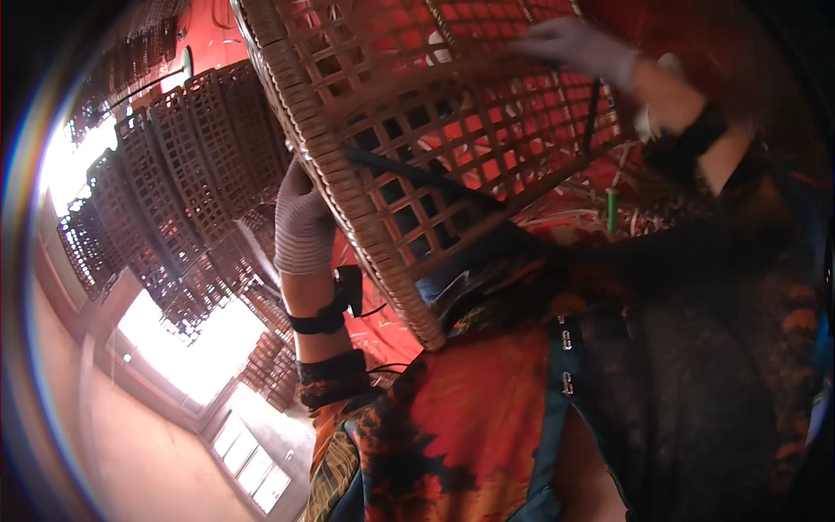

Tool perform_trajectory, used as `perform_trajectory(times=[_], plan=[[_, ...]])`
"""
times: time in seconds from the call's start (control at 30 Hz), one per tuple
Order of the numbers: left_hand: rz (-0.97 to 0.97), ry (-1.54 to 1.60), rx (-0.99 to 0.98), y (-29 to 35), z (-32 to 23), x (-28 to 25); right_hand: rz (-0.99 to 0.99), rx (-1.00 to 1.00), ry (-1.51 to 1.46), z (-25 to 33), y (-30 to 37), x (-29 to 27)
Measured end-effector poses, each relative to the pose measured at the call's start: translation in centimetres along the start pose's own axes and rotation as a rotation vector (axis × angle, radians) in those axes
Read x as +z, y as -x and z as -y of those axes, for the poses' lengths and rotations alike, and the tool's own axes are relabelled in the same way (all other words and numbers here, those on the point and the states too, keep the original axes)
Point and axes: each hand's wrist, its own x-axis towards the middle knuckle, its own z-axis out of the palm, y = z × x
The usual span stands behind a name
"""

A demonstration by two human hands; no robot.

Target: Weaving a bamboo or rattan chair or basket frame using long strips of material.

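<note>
A brown woven rattan basket (417,196) with open lattice sides and a thick braided rim stands tilted before me, its lower corner against my clothes. My left hand (304,213), in a striped grey glove, is closed at the outer side of the braided rim; its fingertips are hidden behind the basket. Over the far right of the lattice is my right hand (578,52), in a pale glove, blurred by motion. Its fingers stretch out to the left, and I see nothing held in them. A dark strip lies slantwise across the lattice.
Stacked brown lattice panels (187,148) rise on the left, in front of bright windows. Beneath the basket spreads a red ground covering (374,304). Pale scraps of strip and a small green upright piece (611,210) lie beyond the basket to the right.
</note>
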Motion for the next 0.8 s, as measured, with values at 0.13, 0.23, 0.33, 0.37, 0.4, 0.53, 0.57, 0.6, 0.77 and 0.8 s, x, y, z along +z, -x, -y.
perform_trajectory(times=[0.13, 0.23, 0.33, 0.37, 0.4, 0.53, 0.57, 0.6, 0.77, 0.8], plan=[[-0.003, 0.046, 0.040, -1.0, 1.1, 0.1, 0.369, 1.035, 0.279, -13.5, 21.2, -19.7], [0.035, -0.041, 0.108, -2.7, 2.4, 0.6, 0.538, 1.023, 0.670, -12.8, 33.6, -27.6], [-0.043, -0.034, 0.097, -1.7, 1.5, 0.8, 0.864, 1.145, 0.727, -4.1, 16.4, -21.5], [-0.012, -0.025, 0.115, -2.1, 1.2, 1.0, 0.608, 1.065, 0.742, -2.8, 14.3, -20.3], [0.035, -0.041, 0.100, -2.8, 1.1, 0.7, 0.268, 0.661, 0.880, -3.5, 12.1, -17.8], [0.089, -0.075, 0.090, -2.2, 1.0, -0.4, -0.024, 0.332, 0.332, 3.9, -4.8, -6.8], [0.067, -0.109, 0.099, -2.7, 0.7, 0.2, -0.112, 0.259, 0.212, 4.6, -6.4, -4.9], [0.052, -0.143, 0.107, -3.4, 0.6, 1.0, -0.003, 0.354, 0.005, 2.6, -7.6, -2.6], [-0.079, -0.077, 0.098, -1.6, 0.1, 2.5, 0.219, 0.409, 0.020, 9.5, -11.5, 2.1], [-0.070, -0.066, 0.104, -1.9, 0.1, 3.1, 0.216, 0.420, 0.037, 9.4, -11.0, 1.2]])
